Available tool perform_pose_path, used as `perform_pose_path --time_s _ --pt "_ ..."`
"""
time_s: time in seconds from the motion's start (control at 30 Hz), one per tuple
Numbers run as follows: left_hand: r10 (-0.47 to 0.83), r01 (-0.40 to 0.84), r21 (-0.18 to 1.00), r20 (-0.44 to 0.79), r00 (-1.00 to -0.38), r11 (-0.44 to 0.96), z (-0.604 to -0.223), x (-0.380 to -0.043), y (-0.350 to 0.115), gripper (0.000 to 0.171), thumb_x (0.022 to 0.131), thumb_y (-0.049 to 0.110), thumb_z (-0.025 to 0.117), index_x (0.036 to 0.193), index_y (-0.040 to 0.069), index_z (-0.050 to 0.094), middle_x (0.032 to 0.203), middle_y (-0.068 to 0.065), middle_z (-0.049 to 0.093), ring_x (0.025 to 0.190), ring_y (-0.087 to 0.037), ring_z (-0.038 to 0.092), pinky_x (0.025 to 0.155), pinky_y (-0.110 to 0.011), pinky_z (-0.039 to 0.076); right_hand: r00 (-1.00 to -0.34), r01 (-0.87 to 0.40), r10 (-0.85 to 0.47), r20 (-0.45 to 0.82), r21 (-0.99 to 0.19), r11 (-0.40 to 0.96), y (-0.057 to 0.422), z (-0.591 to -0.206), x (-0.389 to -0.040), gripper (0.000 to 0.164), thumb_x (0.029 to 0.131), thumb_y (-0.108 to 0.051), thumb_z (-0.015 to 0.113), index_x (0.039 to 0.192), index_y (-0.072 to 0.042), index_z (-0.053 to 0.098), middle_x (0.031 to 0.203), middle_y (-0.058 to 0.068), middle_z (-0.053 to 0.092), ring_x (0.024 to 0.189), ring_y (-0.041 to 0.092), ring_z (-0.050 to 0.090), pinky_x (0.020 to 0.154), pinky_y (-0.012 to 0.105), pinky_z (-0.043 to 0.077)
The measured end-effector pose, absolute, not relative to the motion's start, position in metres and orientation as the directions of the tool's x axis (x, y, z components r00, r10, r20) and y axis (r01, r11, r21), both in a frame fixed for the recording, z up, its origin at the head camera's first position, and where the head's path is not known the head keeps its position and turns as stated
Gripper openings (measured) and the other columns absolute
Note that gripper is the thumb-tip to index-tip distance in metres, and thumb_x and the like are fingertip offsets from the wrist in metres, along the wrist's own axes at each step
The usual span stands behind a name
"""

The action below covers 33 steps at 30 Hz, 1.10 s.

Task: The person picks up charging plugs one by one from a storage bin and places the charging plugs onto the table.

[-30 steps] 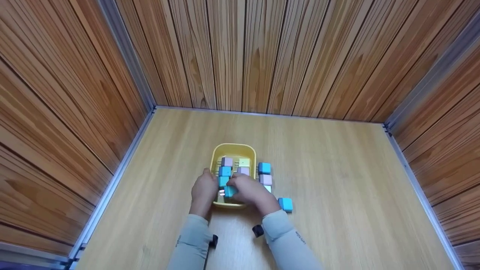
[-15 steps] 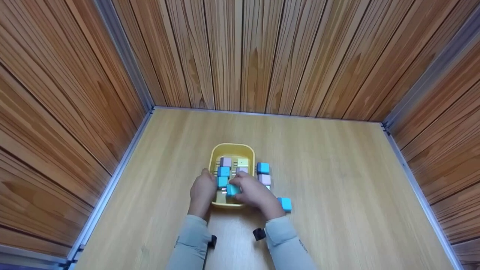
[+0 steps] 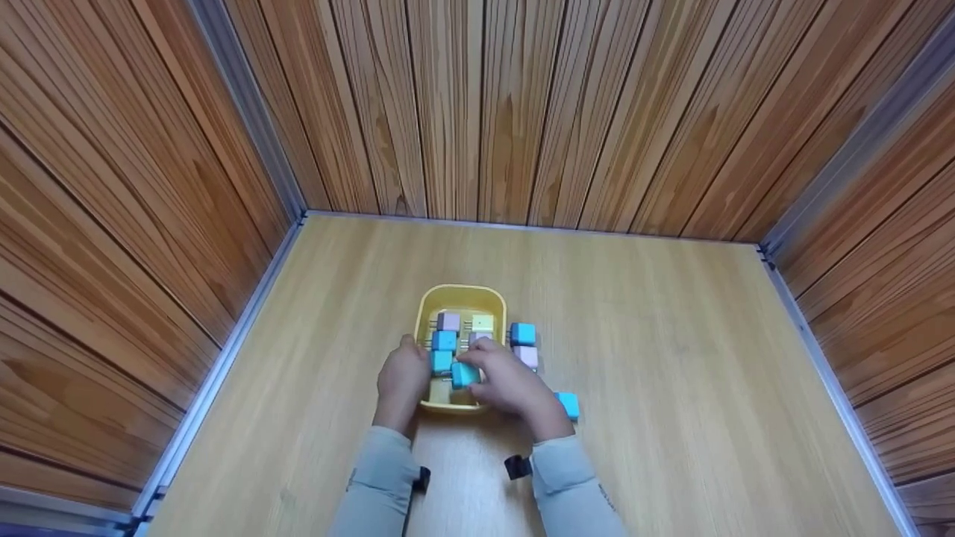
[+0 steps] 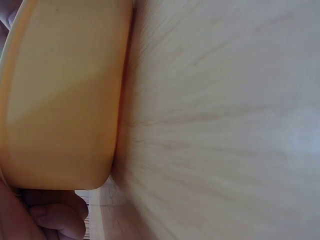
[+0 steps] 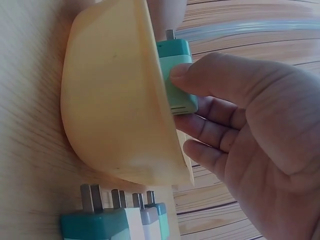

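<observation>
A yellow plastic bin [image 3: 464,292] stands on the table, with charger plugs lying in two columns inside it. The left hand [image 3: 403,379] grips the bin's left wall, and its curled fingers [image 4: 60,215] show beside the bin in the left wrist view. Between thumb and fingers, the right hand [image 3: 515,380] pinches a teal two-prong charger plug [image 5: 175,75]. In the right wrist view this plug is at the bin's rim, prongs pointing away from the palm. Nearest to it in the bin is another teal plug [image 3: 442,362]. The right hand covers part of the right column.
Right of the bin stand a blue plug [image 3: 523,333] and a pink plug [image 3: 526,357], with more of that row hidden by the right hand. A separate blue plug [image 3: 568,406] lies nearer the right forearm. Wood-panelled walls [image 3: 507,112] enclose the wooden table [image 3: 656,335].
The right hand has shifted slightly right and away from the body with the teal plug, whose prongs drew back from the bin's left side. The left hand stays on the bin.
</observation>
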<state>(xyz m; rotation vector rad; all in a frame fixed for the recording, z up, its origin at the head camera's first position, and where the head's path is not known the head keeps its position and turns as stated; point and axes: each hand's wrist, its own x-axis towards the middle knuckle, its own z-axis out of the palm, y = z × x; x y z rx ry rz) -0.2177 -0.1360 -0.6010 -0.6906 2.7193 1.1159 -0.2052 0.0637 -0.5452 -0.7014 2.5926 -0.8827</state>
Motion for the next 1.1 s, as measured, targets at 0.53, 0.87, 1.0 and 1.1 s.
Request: perform_pose_path --time_s 0.53,0.87,1.0,1.1 --pt "-0.349 -0.425 0.632 -0.250 -0.903 0.648 -0.600 -0.215 -0.138 0.052 0.107 0.031 0.036 0.149 0.002 0.044 0.127 -0.020 0.067 0.116 -0.036 0.066 0.094 -0.053 0.052 -0.865 -0.285 -0.483 -0.134 -0.662 0.694 0.077 -0.542 -0.201 0.052 0.093 -0.020 0.072 0.144 -0.025 0.060 0.133 -0.008 0.052 0.114 0.016 0.051 0.099 0.038 0.050" --pt "-0.353 -0.441 0.641 -0.270 -0.896 0.629 -0.602 -0.216 -0.138 0.054 0.106 0.031 0.036 0.152 0.002 0.041 0.134 -0.019 0.064 0.122 -0.036 0.063 0.099 -0.053 0.051 -0.882 -0.279 -0.457 -0.116 -0.652 0.705 0.091 -0.537 -0.202 0.052 0.092 -0.018 0.072 0.142 -0.023 0.061 0.135 -0.004 0.050 0.115 0.018 0.052 0.099 0.039 0.051" --pt "-0.350 -0.443 0.642 -0.276 -0.895 0.626 -0.601 -0.217 -0.138 0.053 0.106 0.030 0.037 0.151 0.003 0.041 0.134 -0.019 0.064 0.122 -0.036 0.063 0.098 -0.053 0.051 -0.890 -0.287 -0.445 -0.098 -0.639 0.714 0.096 -0.537 -0.203 0.052 0.090 -0.018 0.072 0.141 -0.019 0.062 0.135 -0.002 0.051 0.118 0.017 0.053 0.102 0.041 0.050" --pt "-0.348 -0.448 0.645 -0.286 -0.893 0.619 -0.601 -0.216 -0.138 0.054 0.106 0.031 0.036 0.153 0.003 0.039 0.137 -0.019 0.062 0.125 -0.036 0.061 0.101 -0.054 0.049 -0.904 -0.264 -0.416 -0.099 -0.636 0.725 0.101 -0.537 -0.203 0.053 0.090 -0.020 0.073 0.142 -0.019 0.061 0.137 -0.005 0.051 0.122 0.017 0.052 0.107 0.043 0.047"
